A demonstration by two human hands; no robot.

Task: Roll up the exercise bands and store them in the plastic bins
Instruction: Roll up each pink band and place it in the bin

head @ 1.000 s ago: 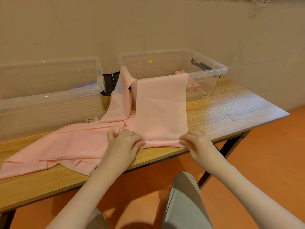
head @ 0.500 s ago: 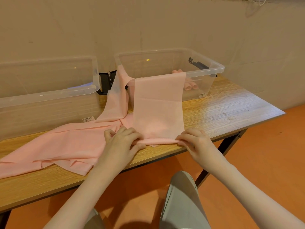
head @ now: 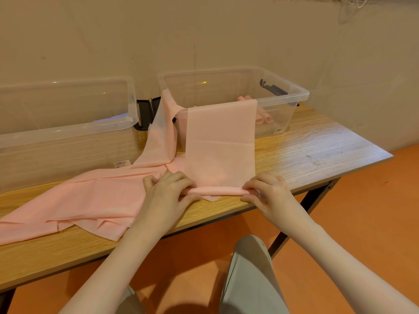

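Pink band hangs from the right bin to the near tabletop. Its small roll lies left to right. Left hand and right hand pinch the roll's ends; it rolls away, toward the bin.

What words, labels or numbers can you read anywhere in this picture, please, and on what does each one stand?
No text here can be read.
Barcode sticker on the front wall of the left plastic bin: bars show, print too small to read.
Sticker low on the front wall of the right plastic bin: too small and blurred to read.
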